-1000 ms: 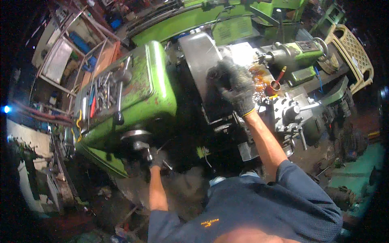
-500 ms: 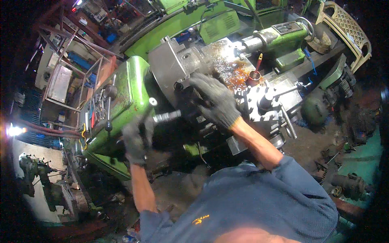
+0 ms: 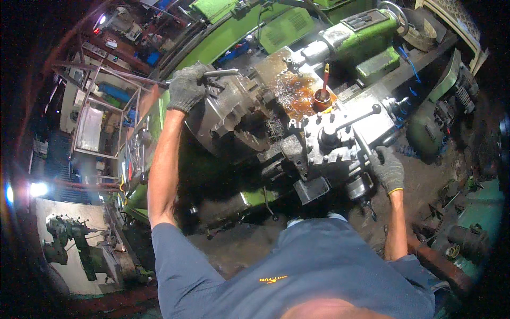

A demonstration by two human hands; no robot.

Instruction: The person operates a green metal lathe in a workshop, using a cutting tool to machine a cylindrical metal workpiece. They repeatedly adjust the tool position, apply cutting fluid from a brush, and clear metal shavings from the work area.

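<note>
My left hand (image 3: 187,87), in a grey knit glove, is closed around the crossbar of a T-handled chuck key (image 3: 223,73) at the top of the lathe chuck (image 3: 229,103). Part of the key's shank shows beside my fingers, pointing at the chuck; whether it sits in a socket is unclear. My right hand (image 3: 388,169), gloved too, is closed on a slanted metal lever (image 3: 363,142) at the carriage's right side. Left of that hand is the square tool post (image 3: 329,137) with its bolts and ball-ended clamp handle.
A red pot with a brush (image 3: 322,98) stands on the oily, brown-stained cross slide (image 3: 289,85). Behind it is the green tailstock (image 3: 366,29). Hand tools lie on the green headstock (image 3: 139,143) at left. A pale plastic chair (image 3: 462,24) stands far right.
My left hand has risen from beside the headstock's front to the chuck's top, now with the chuck key. My right hand has left the chuck for the carriage lever. The view has shifted.
</note>
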